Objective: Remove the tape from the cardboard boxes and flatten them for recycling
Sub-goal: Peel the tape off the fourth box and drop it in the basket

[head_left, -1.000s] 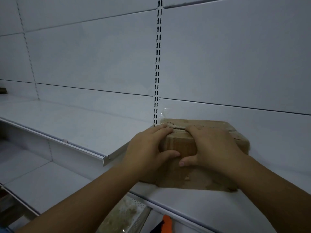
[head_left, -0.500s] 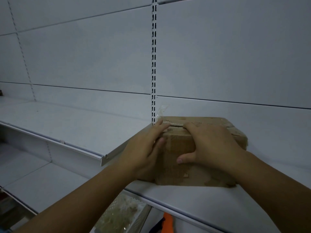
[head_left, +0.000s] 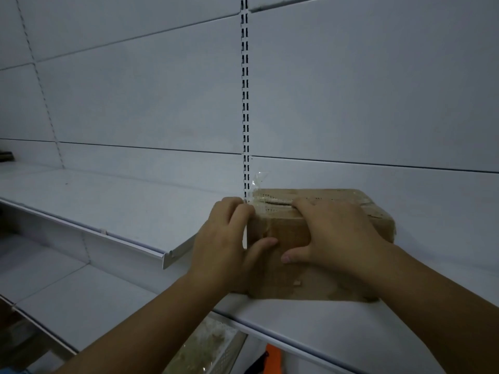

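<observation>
Now I see the box (head_left: 324,265) standing on the shelf (head_left: 351,327), its back near the wall panel (head_left: 378,103). I have the left hand (head_left: 224,244) wrapped round the box's left front corner: its fingers curl over the top left edge and the thumb presses on the front face. The right hand (head_left: 337,233) grips the box from above, fingers laid across the top at the torn seam, thumb spread down onto the front face, close to the left thumb. Clear tape (head_left: 258,182) stands up loose from the box's far left top corner, just beyond the left fingers; whether they touch it I cannot tell. More tape shines on the box's front. A slotted post (head_left: 245,103) rises behind that corner. Left of the box a second shelf (head_left: 81,206) runs along the wall. Below the box, under its shelf, something orange (head_left: 272,360) shows.
</observation>
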Demonstrator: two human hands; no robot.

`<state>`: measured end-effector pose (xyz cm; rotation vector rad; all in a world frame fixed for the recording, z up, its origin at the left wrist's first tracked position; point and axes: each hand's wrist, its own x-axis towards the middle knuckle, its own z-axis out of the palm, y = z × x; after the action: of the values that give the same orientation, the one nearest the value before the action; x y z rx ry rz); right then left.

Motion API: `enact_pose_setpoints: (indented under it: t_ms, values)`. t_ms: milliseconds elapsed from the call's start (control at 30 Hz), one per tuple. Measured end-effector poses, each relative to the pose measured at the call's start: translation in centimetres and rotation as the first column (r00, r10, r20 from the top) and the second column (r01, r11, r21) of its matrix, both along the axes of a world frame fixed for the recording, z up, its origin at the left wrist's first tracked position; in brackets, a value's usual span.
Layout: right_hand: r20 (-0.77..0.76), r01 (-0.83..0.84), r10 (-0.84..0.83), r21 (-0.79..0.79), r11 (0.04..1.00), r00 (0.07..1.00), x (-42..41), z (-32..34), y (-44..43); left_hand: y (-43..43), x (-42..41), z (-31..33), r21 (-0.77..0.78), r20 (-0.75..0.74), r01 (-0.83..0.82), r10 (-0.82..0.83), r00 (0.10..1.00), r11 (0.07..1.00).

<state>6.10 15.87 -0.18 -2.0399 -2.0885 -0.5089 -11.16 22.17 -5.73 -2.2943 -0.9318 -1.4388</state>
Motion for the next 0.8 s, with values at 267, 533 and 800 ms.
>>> enact_pose_setpoints:
  t_ms: [267,533,800]
  values:
    - [-0.02,-0.024,0.024,-0.012,1.0,1.0,0.3,-0.2,0.3,-1.4,-0.1,0.8,0.149,-0.218,-0.126,0.157,0.963,0.981]
    - [-0.018,-0.016,0.016,-0.02,1.0,1.0,0.3,-0.2,0.3,-1.3,-0.2,1.9,0.04,-0.452,-0.233,0.226,0.863,0.972]
    - [-0.01,-0.026,0.025,-0.048,0.999,1.0,0.4,0.0,0.3,0.6,-3.3,8.2,-0.031,-0.726,-0.022,-0.007,0.688,0.999]
